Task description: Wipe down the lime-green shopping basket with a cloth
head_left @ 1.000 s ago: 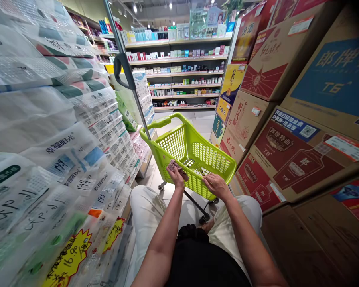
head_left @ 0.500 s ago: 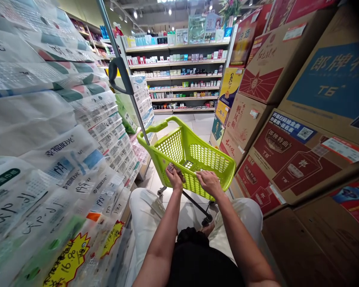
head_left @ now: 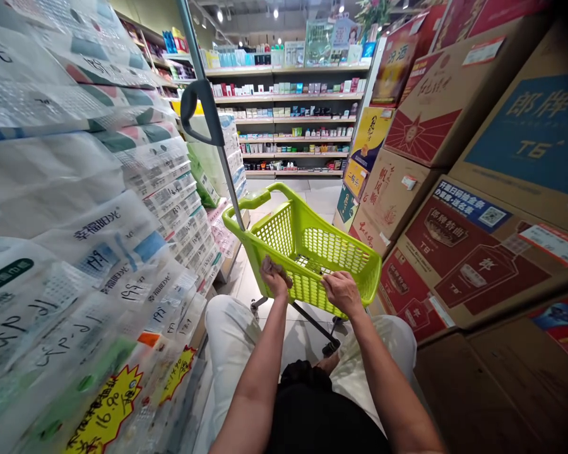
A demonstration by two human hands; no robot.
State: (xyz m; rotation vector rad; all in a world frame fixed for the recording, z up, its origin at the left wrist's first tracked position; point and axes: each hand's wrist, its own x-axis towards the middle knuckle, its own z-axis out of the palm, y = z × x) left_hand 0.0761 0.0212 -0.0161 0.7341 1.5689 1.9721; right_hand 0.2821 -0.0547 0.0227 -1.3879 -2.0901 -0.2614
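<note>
Liquor cartons (head_left: 478,243) are towering on my right and wrapped tissue packs (head_left: 175,217) on my left; between them the lime-green shopping trolley (head_left: 329,241) is standing just in front of my knees (head_left: 224,328), its long side facing me and its grey pull handle (head_left: 211,113) rising at the left. My forearms (head_left: 253,366) are reaching forward over my lap, converging slightly, both wrists bending inward at the basket. My right hand (head_left: 344,293) is making the clearest change: half a second ago its fingers were lying flatter over the near rim (head_left: 303,271), and now they are curling closed on it, so I judge the basket is being steadied more firmly. My left hand (head_left: 278,282) is shifting a little toward the handle corner, its fingers bunching around a crumpled brownish-pink cloth (head_left: 269,267) at the outer side panel. Whether the cloth is pressing or merely skimming I can't tell; my hand is covering the contact.
</note>
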